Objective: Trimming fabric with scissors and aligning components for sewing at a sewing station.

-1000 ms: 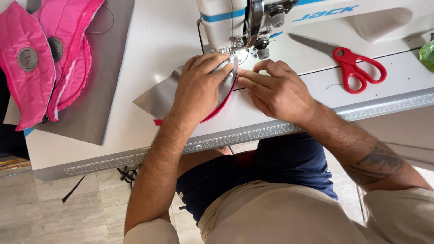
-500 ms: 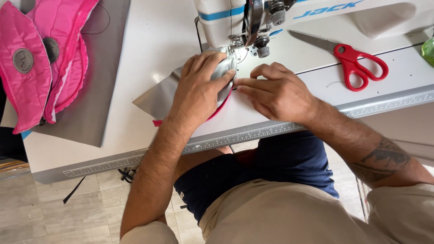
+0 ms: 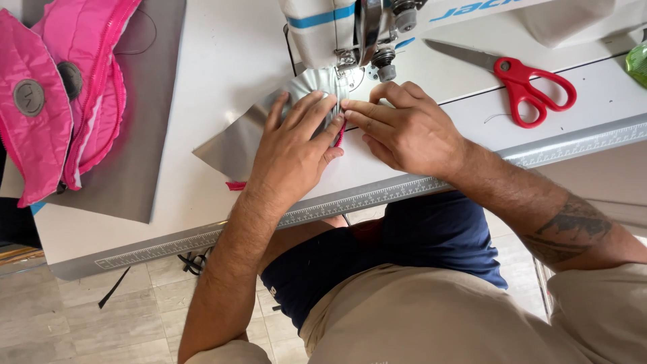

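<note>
Grey fabric (image 3: 236, 145) with a thin pink edge lies flat on the white bench (image 3: 202, 61), its far end tucked under the needle foot of the sewing machine (image 3: 350, 27). The left hand (image 3: 293, 148) rests on top of the fabric, its grip spread, fingers splayed and pressing the cloth down. The right hand (image 3: 404, 128) sits just beside it, touching it at the fingertips; its grip is pressed together, straight fingers laid side by side on the fabric edge right in front of the needle foot. To the right of the machine, red-handled scissors (image 3: 526, 84) lie on the bench, blades closed and pointing left. Well apart on the left side, a heap of pink quilted pieces (image 3: 50, 101) rests on a grey sheet (image 3: 135, 175). A metal ruler strip (image 3: 377, 195) runs along the bench's near edge.
</note>
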